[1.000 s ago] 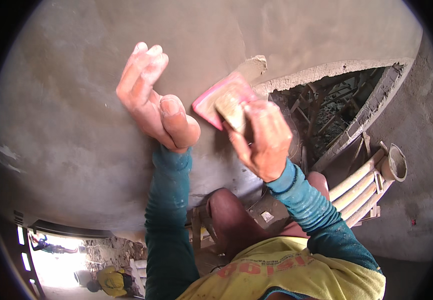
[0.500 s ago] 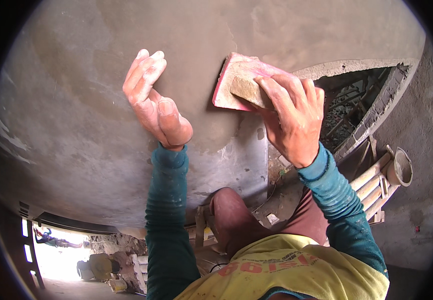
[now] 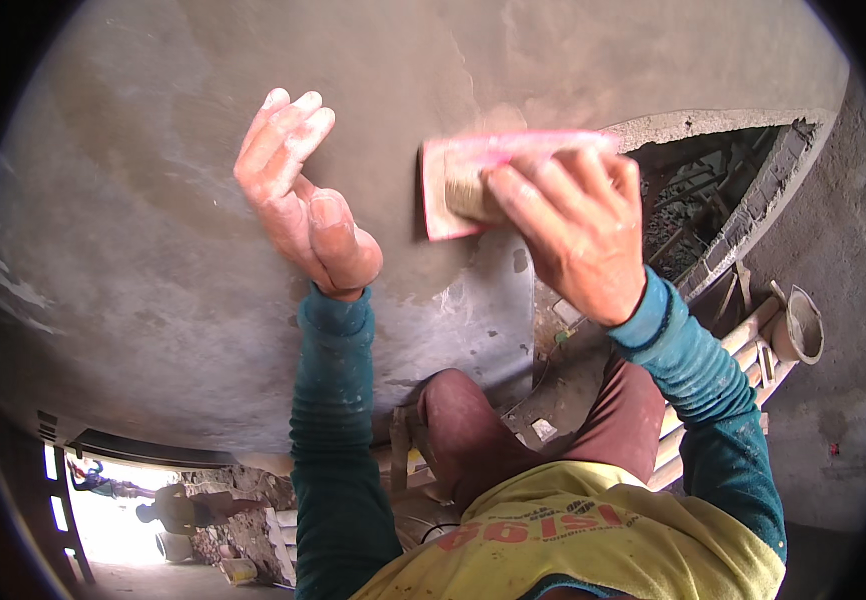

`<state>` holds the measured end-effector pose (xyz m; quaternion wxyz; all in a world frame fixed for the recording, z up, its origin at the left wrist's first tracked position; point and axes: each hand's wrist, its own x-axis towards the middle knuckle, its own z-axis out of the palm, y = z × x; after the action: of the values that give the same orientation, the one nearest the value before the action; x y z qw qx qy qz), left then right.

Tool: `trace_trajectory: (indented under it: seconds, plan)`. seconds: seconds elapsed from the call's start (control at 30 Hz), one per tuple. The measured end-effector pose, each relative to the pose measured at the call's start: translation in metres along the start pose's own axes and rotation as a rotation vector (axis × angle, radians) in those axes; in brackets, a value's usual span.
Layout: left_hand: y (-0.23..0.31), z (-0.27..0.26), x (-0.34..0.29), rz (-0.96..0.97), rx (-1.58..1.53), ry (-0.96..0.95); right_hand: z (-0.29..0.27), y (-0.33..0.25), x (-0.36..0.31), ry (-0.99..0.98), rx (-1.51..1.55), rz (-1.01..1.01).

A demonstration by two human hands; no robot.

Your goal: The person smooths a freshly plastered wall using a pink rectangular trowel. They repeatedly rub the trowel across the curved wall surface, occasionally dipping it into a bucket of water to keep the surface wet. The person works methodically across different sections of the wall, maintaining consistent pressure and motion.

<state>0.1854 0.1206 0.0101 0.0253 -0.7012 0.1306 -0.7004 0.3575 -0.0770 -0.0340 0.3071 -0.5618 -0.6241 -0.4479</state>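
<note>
Head view: right hand (image 3: pixel 585 240) grips pink-edged float (image 3: pixel 435 200)

Yellow shirt (image 3: pixel 593 535) fills 6 o'clock. Right fingers clamp the float's tan handle (image 3: pixel 465 192) at 12 o'clock, before the grey wall (image 3: pixel 183 270). At 10 o'clock, the left hand (image 3: pixel 298 205) is upraised, fingers curved, thumb apart. Farther: jagged opening (image 3: pixel 698 180) at 2 o'clock, pail (image 3: pixel 803 328) at 3, another person (image 3: pixel 181 508) at 8.

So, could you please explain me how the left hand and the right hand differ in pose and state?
The left hand holds nothing visible, while the right hand grips the handle of a pink float.
The left hand's fingers point toward the picture's top, loosely curved; the right hand's fingers bend around the handle.
Both come out of teal sleeves.
</note>
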Motion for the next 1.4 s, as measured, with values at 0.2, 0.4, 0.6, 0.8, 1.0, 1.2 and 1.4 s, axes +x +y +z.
trace_trajectory:
  seconds: [0.2,0.4,0.6,0.8,1.0,1.2,1.4]
  plan:
    - [-0.003,0.001,0.000,0.039,0.022,-0.005,0.004,-0.021,-0.040,-0.137,0.113,0.002]
    - [-0.003,0.001,0.000,0.061,0.067,-0.016,-0.012,-0.010,-0.022,-0.030,0.060,0.008]
    - [-0.003,0.000,0.002,0.073,0.076,-0.026,-0.008,0.011,0.007,0.127,-0.064,-0.083]
    - [0.001,-0.002,0.005,0.086,0.126,-0.067,-0.002,0.020,0.018,0.138,-0.118,-0.098]
    - [0.002,0.000,0.004,0.078,0.112,-0.050,0.005,-0.007,-0.031,-0.161,-0.003,-0.212]
    - [-0.001,0.001,0.003,0.099,0.126,-0.038,-0.013,-0.002,-0.023,-0.096,-0.044,-0.125]
    - [0.002,-0.007,0.005,0.083,0.166,-0.096,-0.014,0.019,0.021,0.083,-0.138,-0.100]
